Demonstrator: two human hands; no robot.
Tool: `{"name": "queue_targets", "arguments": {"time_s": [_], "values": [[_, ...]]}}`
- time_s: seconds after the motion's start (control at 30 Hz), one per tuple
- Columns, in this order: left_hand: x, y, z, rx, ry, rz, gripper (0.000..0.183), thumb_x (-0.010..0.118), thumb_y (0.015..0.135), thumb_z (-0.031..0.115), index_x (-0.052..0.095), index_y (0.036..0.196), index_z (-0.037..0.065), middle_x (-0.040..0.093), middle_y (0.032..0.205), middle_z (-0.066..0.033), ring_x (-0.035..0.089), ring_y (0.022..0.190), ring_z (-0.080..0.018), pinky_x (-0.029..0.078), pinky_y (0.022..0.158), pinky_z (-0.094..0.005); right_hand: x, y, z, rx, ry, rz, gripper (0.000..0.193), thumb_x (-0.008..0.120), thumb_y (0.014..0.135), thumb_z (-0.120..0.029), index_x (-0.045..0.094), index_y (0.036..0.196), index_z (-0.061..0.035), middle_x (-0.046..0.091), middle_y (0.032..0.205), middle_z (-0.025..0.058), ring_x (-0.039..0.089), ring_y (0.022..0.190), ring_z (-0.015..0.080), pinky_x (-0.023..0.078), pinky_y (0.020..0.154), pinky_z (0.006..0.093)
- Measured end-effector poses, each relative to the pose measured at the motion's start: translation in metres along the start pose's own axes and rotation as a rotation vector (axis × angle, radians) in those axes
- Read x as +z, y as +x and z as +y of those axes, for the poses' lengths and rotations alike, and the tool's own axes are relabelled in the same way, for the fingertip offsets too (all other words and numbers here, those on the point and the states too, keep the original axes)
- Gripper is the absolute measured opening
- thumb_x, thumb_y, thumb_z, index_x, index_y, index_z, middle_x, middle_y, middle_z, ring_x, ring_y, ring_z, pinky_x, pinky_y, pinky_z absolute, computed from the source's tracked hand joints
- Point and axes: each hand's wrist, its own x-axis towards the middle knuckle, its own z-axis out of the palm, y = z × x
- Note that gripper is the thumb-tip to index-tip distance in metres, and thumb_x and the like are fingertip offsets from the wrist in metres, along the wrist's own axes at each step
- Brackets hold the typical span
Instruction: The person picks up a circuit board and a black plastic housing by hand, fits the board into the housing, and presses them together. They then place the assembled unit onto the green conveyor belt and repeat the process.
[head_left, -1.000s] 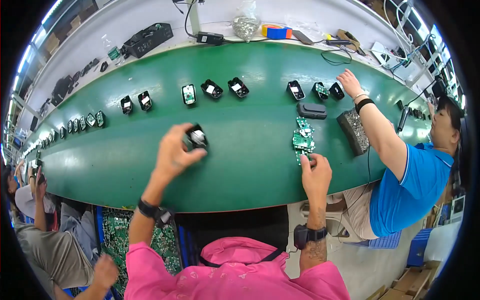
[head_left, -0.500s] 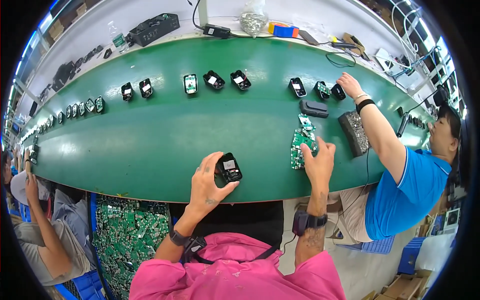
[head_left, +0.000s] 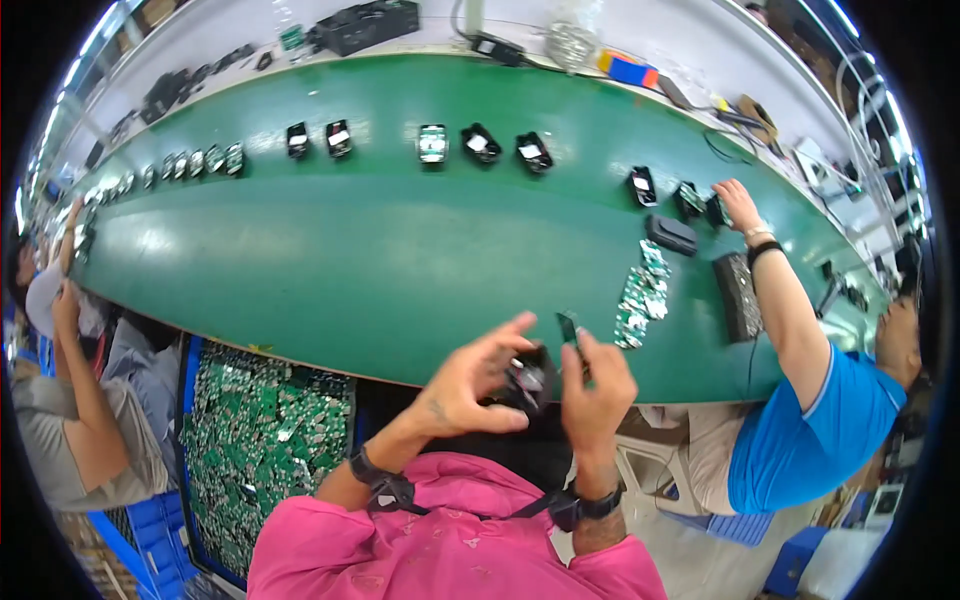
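Close to my body at the table's near edge, my left hand (head_left: 468, 388) grips a small black plastic housing (head_left: 530, 382) between thumb and fingers, its open side partly turned away and blurred. Just right of it my right hand (head_left: 600, 392) pinches a small green circuit board (head_left: 568, 326), seen nearly edge-on. Board and housing are a short way apart. Several green circuit boards (head_left: 641, 298) lie in an overlapping strip beyond my right hand.
Black housings (head_left: 480, 143) stand in a row along the far side of the green table (head_left: 350, 260). A closed black case (head_left: 671, 234) and a dark block-shaped container (head_left: 738, 298) sit at right, where a co-worker's hand (head_left: 738, 205) reaches in. A blue-rimmed bin (head_left: 186, 400) holds boards lower left.
My right hand has come from the strip of boards toward my left hand, now with a board in it. My left hand has lifted the housing and brought it right and nearer me. The view has shifted.
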Motion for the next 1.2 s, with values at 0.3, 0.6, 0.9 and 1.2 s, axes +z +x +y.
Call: {"name": "queue_targets", "arguments": {"time_s": [0.3, 0.6, 0.9, 1.2], "values": [[-0.007, -0.009, 0.027, -0.177, -0.164, -0.074, 0.073, 0.08, 0.072, 0.002, 0.047, 0.137, -0.002, 0.053, 0.128, -0.0091, 0.054, 0.119, -0.0175, 0.046, 0.104, -0.0342, -0.033, 0.01, -0.015, -0.122, 0.2, -0.469, 0.037, 0.068, 0.077, 0.006, 0.066, 0.114, 0.0014, 0.062, 0.097, 0.0142, 0.063, 0.077, 0.0243, 0.051, 0.068, 0.0331], [0.006, -0.006, 0.052, -0.166, 0.636, -0.331, 0.073, 0.081, 0.066, 0.021, 0.051, 0.128, -0.004, 0.058, 0.125, -0.015, 0.064, 0.105, -0.0283, 0.058, 0.088, -0.0361, -0.05, 0.035, -0.02, -0.037, 0.217, -0.661, 0.013, 0.072, 0.083, -0.001, 0.07, 0.095, 0.0028, 0.065, 0.074, 0.0118, 0.062, 0.062, 0.0187, 0.048, 0.057, 0.0301], [0.014, -0.01, 0.056, -0.021, 0.719, -0.154, 0.078, 0.082, 0.063, 0.013, 0.051, 0.134, 0.003, 0.057, 0.136, -0.0133, 0.064, 0.114, -0.0257, 0.057, 0.093, -0.0388, -0.06, 0.041, -0.009, 0.126, 0.263, -0.457, 0.011, 0.066, 0.093, -0.009, 0.066, 0.089, 0.0019, 0.06, 0.065, 0.0052, 0.057, 0.052, 0.0107, 0.043, 0.048, 0.0261], [0.034, -0.002, 0.057, -0.001, 0.822, 0.112, 0.076, 0.083, 0.068, 0.004, 0.049, 0.136, 0.003, 0.065, 0.113, -0.0108, 0.069, 0.096, -0.0174, 0.059, 0.085, -0.0324, -0.058, 0.006, -0.022, 0.362, 0.726, -0.44, 0.021, 0.056, 0.102, -0.013, 0.055, 0.085, -0.0004, 0.053, 0.066, 0.0001, 0.049, 0.051, 0.0052, 0.037, 0.046, 0.0206]]}}
